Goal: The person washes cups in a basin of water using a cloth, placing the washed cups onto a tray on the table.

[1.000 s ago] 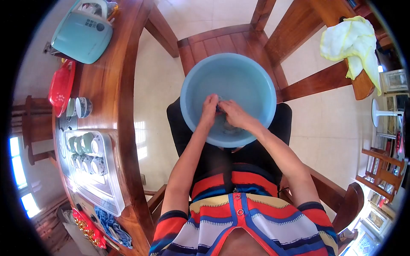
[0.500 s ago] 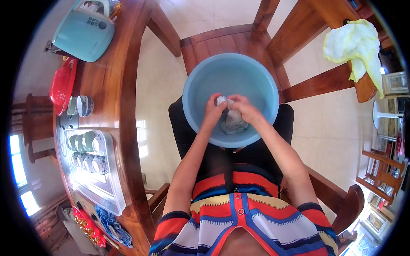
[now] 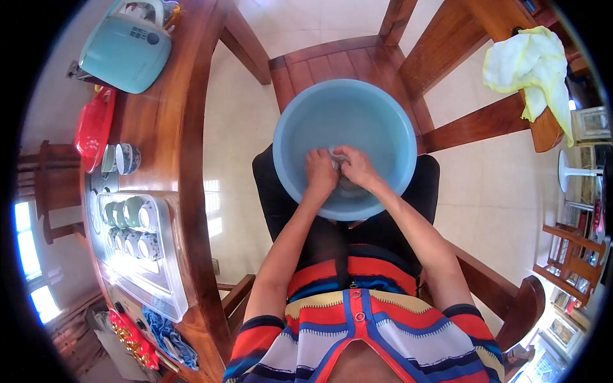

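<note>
A blue basin (image 3: 408, 137) with water in it sits in front of me. Inside it, my left hand (image 3: 321, 171) is closed around a small white cup (image 3: 335, 164), mostly hidden by the fingers. My right hand (image 3: 357, 168) presses against the cup from the other side, its fingers curled on a pale cloth. Below my right hand the greyish cloth (image 3: 349, 189) hangs bunched in the water, partly covered by the hand and wrist.
On the wooden table (image 3: 191, 115) at left stand a clear tray (image 3: 169, 281) of small cups, two more cups (image 3: 128, 158), a red dish (image 3: 96, 131) and a light-blue kettle (image 3: 128, 54). A yellow-edged cloth (image 3: 530, 70) drapes over wood at right. A wooden chair (image 3: 332, 60) stands beyond the basin.
Both hands have moved lower into the basin and closer together. The cup, plainly visible before in the left hand, is now mostly covered by fingers.
</note>
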Demonstrator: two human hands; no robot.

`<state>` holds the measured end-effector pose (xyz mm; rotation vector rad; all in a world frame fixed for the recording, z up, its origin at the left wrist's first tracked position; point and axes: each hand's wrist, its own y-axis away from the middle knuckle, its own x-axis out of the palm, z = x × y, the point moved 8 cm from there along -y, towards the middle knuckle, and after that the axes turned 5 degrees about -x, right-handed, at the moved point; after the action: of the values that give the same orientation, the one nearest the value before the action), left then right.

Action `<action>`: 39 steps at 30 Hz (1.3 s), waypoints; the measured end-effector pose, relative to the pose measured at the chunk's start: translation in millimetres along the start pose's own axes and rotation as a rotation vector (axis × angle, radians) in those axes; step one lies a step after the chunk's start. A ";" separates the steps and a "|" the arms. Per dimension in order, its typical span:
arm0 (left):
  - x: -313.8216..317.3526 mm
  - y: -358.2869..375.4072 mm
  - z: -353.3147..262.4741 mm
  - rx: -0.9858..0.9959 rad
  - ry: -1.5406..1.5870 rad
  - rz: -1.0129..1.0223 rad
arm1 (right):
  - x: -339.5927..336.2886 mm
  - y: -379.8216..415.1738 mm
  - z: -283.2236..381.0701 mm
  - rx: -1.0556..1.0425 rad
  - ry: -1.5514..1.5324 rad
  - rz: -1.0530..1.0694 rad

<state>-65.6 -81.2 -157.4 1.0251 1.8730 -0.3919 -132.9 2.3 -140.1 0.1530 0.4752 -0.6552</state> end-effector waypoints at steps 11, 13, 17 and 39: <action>-6.9 1.2 -0.2 -0.020 0.184 -0.004 | -6.3 1.8 -14.6 0.167 0.059 -0.024; -10.2 3.1 0.3 -0.006 0.238 -0.073 | -5.8 3.3 -19.2 0.343 -0.176 -0.024; 12.3 -8.6 9.7 0.010 0.296 0.092 | -2.7 4.5 11.5 0.131 -0.160 0.124; 11.1 -6.7 8.7 -0.062 0.341 0.099 | 6.6 -2.6 17.2 -0.189 0.069 0.053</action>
<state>-68.3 -85.3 -172.3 1.1944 2.1083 -0.1030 -123.4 -8.3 -128.0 0.0094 0.5948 -0.5514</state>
